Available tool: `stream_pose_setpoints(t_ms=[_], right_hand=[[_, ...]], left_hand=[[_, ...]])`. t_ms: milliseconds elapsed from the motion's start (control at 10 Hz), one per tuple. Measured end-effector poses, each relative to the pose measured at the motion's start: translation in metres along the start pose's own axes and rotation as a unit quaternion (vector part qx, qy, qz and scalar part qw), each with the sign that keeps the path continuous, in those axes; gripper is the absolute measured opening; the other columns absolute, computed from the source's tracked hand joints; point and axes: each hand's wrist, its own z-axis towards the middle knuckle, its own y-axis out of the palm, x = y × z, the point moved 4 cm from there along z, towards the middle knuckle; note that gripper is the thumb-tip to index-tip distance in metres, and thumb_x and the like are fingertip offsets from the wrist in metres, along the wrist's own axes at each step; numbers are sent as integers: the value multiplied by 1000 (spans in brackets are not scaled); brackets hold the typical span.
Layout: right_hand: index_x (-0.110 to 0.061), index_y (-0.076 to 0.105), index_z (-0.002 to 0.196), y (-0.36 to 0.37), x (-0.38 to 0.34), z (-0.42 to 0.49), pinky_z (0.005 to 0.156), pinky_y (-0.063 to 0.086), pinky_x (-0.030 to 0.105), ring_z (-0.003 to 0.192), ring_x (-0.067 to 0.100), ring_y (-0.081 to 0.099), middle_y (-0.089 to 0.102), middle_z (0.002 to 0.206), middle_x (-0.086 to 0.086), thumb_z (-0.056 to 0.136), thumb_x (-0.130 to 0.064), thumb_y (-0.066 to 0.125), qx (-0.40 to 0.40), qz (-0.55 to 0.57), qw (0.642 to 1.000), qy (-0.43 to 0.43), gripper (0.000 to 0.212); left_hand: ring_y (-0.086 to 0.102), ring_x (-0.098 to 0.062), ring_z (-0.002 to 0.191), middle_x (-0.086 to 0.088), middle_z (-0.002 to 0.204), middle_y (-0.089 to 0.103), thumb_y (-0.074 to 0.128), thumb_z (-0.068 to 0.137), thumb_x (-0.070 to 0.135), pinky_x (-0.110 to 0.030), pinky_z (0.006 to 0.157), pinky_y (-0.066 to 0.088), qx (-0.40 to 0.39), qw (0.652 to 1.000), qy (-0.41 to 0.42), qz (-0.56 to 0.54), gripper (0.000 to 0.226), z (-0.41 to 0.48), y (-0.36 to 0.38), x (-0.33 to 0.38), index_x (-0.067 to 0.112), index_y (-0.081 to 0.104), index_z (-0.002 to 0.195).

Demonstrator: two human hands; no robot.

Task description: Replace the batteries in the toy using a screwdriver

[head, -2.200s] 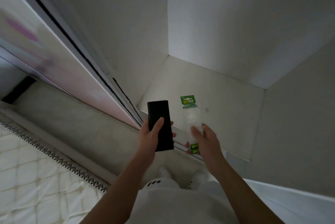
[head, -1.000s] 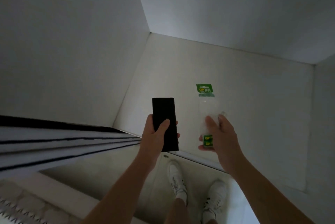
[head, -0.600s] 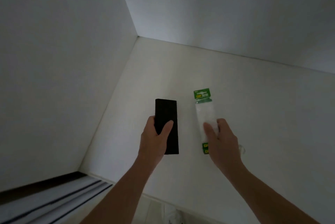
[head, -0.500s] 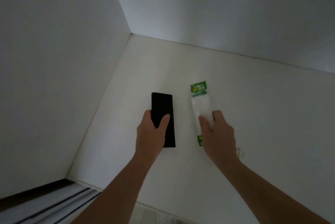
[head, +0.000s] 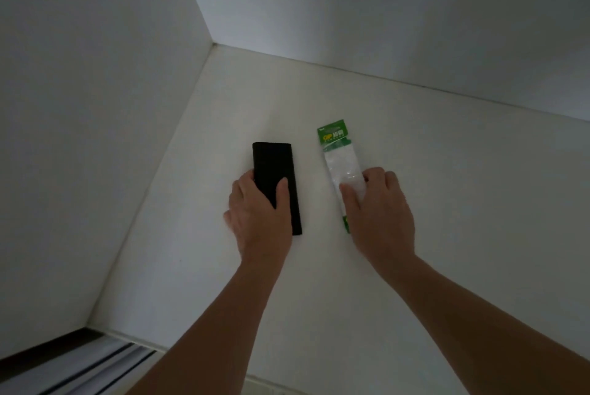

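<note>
The flat black rectangular object point(head: 271, 161) is gripped by the left hand point(head: 258, 222), the clear green-headed plastic battery packet point(head: 341, 164) by the right hand point(head: 380, 219); battery replacement is judged unstarted.

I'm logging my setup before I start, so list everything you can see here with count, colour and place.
black flat case: one, black, left of the battery pack
battery pack: one, clear with green header, right of the case
white surface: one, white, under both, in a corner
walls: two, white, left and behind
sliding door track: one, dark and pale stripes, bottom left
left hand: one, grips the case
right hand: one, holds the battery pack
</note>
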Motion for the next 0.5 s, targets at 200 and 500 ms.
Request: stream_pose_setpoints(t_ms=[200, 500], right_hand=[[-13, 49, 118, -9, 4, 1, 74, 40, 32, 96, 23, 51, 52, 112, 6, 96, -40, 57, -20, -7, 1000, 15, 37], [-16, 50, 130, -47, 5, -14, 86, 49, 37, 105, 26, 57, 50, 123, 7, 98, -32, 56, -96, -13, 995, -5, 37]], left_hand=[[48, -27, 116, -11, 128, 48, 48, 100, 42, -40, 98, 34, 8, 999, -16, 49, 53, -7, 0, 6, 11, 41, 142], [46, -28, 122, -14, 137, 46, 51, 100, 37, -41, 97, 43, -63, 994, 17, 84, 53, -26, -42, 2, 14, 38, 145]])
